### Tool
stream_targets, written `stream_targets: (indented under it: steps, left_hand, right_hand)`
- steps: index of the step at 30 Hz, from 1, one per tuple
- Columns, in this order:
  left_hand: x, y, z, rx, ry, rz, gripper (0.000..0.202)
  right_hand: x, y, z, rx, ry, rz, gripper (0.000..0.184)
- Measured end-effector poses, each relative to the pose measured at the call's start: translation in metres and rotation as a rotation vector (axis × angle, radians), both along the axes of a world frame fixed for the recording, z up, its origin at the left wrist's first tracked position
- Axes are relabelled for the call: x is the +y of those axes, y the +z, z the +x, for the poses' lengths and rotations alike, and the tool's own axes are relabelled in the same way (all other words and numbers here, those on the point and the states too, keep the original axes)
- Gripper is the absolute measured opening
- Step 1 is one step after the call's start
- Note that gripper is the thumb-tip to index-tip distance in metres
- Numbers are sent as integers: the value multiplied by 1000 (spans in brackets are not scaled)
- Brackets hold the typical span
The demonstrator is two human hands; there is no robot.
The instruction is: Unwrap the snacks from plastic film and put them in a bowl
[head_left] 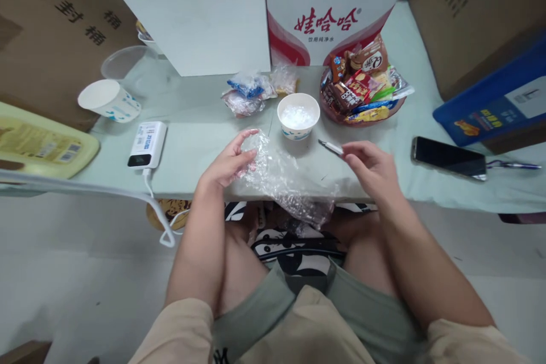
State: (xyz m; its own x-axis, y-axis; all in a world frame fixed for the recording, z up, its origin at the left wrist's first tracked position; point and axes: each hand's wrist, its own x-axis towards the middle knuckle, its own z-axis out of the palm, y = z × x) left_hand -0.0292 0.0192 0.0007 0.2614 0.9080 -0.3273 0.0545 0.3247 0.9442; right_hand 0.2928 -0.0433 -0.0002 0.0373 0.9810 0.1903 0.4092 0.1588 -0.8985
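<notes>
My left hand [234, 158] grips the upper left end of a sheet of clear bubble wrap [285, 179] between thumb and fingers. The sheet slants down to the right across the table edge, its lower end hanging over my lap. Pinched in my right hand [370, 166] is a slim white tool with a dark, pointed tip [330, 147]. I cannot make out its exact kind. The tip points left, apart from the wrap. Just beyond both hands stands a paper cup [297, 132] with clear, shiny plastic-looking pieces [298, 117] inside.
Behind the cup lie small wrapped packets [247, 94] and a bowl [379, 121] of packaged snacks. To the left are another paper cup [100, 99] and a power bank [150, 142] with a white cable. A phone [447, 157] lies right. Boxes [222, 28] line the back.
</notes>
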Motion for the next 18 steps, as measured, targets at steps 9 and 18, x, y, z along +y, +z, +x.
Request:
stream_targets:
  steps: [9,18]
  left_hand:
    - [-2,2,11,25,-297,-69,57]
    - [6,-4,1,46,-8,18,49]
  right_hand:
    - [29,-25,-74,280,606,-515,34]
    - [26,-13,-72,302,560,-468,20]
